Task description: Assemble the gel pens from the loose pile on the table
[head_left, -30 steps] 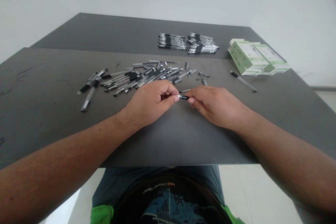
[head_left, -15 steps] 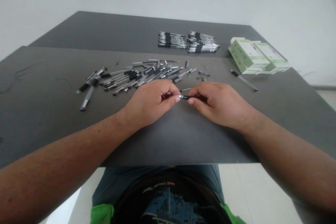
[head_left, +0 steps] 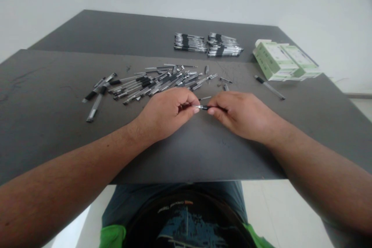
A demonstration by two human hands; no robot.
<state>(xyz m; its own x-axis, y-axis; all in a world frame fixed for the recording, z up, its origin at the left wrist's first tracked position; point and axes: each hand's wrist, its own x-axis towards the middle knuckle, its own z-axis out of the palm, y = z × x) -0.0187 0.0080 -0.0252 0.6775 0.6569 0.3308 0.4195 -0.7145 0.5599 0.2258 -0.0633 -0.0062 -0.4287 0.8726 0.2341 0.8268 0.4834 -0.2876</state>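
Note:
A pen [head_left: 204, 107] with a black grip and a silvery tip runs between my two hands, just above the near part of the table. My left hand [head_left: 171, 112] pinches its tip end between thumb and forefinger. On the other side, my right hand [head_left: 242, 114] is closed round the black grip, and the rest of the barrel is hidden in the palm. Behind my left hand lies a loose pile of pen parts [head_left: 162, 83], clear barrels with black grips and thin refills. A thin dark refill [head_left: 205, 98] lies just beyond my fingertips.
Bundles of pens [head_left: 190, 42] are stacked at the far side of the grey table [head_left: 192, 155]. Two green and white boxes [head_left: 279, 60] stand at the right, with a single pen [head_left: 270, 87] before them. Several pens [head_left: 97, 102] lie apart at the left.
Both hands keep the same hold on the pen, almost unmoved. The view has shifted very slightly; the things on the table lie as before.

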